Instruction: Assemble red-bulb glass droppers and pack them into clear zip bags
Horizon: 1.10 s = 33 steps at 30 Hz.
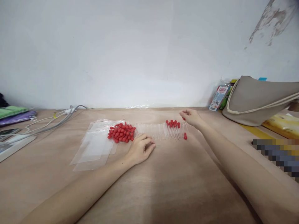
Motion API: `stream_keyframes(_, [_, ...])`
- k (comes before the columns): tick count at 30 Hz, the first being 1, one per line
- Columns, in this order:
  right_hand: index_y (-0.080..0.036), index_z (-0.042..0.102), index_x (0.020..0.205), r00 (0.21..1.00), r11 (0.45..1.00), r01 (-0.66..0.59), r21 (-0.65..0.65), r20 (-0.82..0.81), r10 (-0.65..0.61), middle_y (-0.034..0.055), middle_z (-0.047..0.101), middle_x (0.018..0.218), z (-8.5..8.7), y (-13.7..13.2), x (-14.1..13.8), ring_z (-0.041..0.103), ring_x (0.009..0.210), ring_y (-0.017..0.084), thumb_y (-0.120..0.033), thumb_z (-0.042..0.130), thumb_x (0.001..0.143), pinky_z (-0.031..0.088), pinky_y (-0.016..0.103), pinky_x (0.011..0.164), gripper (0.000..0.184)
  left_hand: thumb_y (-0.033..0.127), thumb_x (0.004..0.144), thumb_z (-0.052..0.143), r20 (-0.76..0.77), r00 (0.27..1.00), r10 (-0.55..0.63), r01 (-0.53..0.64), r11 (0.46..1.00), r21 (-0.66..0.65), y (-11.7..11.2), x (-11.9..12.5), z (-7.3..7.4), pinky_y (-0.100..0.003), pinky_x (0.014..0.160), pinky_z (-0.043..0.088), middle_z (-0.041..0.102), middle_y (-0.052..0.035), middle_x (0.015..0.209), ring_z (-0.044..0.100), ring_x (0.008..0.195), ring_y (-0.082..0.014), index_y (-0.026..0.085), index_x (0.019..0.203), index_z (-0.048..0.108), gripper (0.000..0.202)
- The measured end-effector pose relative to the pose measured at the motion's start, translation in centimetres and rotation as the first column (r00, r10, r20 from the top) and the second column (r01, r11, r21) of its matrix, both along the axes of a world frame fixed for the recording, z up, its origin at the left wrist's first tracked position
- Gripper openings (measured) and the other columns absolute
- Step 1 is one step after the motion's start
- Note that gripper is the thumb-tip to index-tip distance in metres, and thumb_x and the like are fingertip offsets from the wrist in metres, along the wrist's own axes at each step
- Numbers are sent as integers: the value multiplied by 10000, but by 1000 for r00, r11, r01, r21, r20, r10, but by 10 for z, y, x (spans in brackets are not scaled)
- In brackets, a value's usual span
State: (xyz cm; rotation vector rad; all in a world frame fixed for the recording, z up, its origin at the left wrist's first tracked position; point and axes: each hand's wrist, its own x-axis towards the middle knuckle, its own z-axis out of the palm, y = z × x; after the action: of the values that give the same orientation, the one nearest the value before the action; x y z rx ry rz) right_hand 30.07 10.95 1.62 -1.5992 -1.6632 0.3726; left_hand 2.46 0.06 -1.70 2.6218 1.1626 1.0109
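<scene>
My right hand [190,117] pinches a dropper by its red bulb [184,119], and the clear tube slants down below it. Just left of it lie several droppers [173,127] fitted with red bulbs, tubes toward me. A separate red-bulbed piece [185,136] rests close by. Clear thin tubes [150,130] lie side by side in a row across the middle. My left hand [141,148] rests on the table by the near edge of that row, fingers loosely curved and apart from the thumb. Beside it is a pile of loose red rubber bulbs [121,133].
Clear plastic bags [93,147] lie flat under and left of the bulb pile. Cables [50,124] and a white device [17,146] sit at the left. At the right stand a labelled bottle [219,97] and a grey-beige bag [259,99]. A wall backs the table.
</scene>
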Motion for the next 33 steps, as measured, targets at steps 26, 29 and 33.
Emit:
stream_keyframes(26, [-178,511,558,951,975,39,-220,308,31,-6,536,523,-37,-65,18,480,492,111,-587,501,663,293,211,448,423,316,791,502,-74,952,298,-287,949,129,31,35,11,-367,819,351,552,-51,950,455,958,-224,197,839,578,149])
stream_keyframes(29, [-179,466,488,942,944,-23,-328,310,131,-24,463,443,-34,-68,15,429,429,92,-613,489,661,264,212,421,468,387,771,508,-106,913,395,-387,918,92,51,57,14,-410,827,332,529,-98,978,429,980,-264,167,767,599,238])
stream_keyframes(33, [-185,440,472,944,928,-47,-369,287,162,-37,421,413,-27,-68,12,389,402,86,-591,522,643,249,210,399,448,412,771,467,-166,876,453,-444,892,90,67,78,11,-465,839,292,498,-182,1026,385,1017,-325,99,782,609,344])
